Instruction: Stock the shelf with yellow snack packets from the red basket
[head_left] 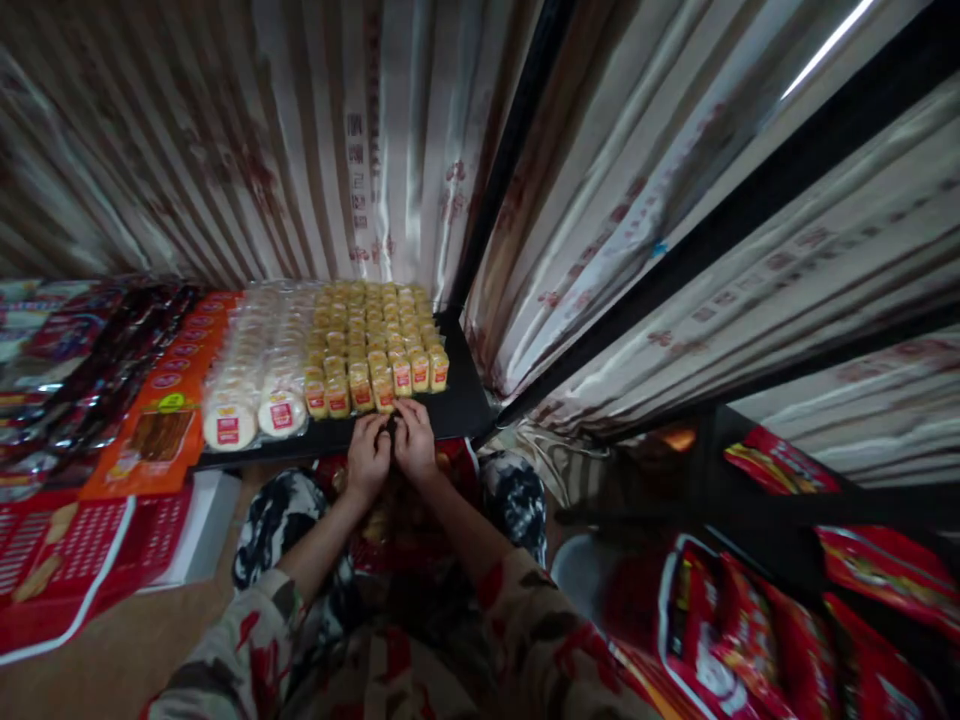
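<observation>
Small yellow wrapped cakes [360, 350] with red labels stand in tight rows on a black shelf [465, 385]. At the front edge of these rows, my left hand [369, 455] has its fingers curled, with the tips just below a front cake packet [383, 388]. My right hand [414, 440] is close beside it, fingers bent inward and the fingertips at the bottom of that same packet. Both hands look closed, but dimness hides what is between the fingers. To their left lie two rows of round white wrapped cakes [281, 412], with red labels facing me.
Orange snack packs [161, 430] and dark shiny packets [112, 365] lie farther left. A red bag [64, 560] and a white box [202, 525] are below them. Striped curtain sheeting [375, 140] and black bars [637, 270] close off the back. Red packets [750, 620] fill the lower right.
</observation>
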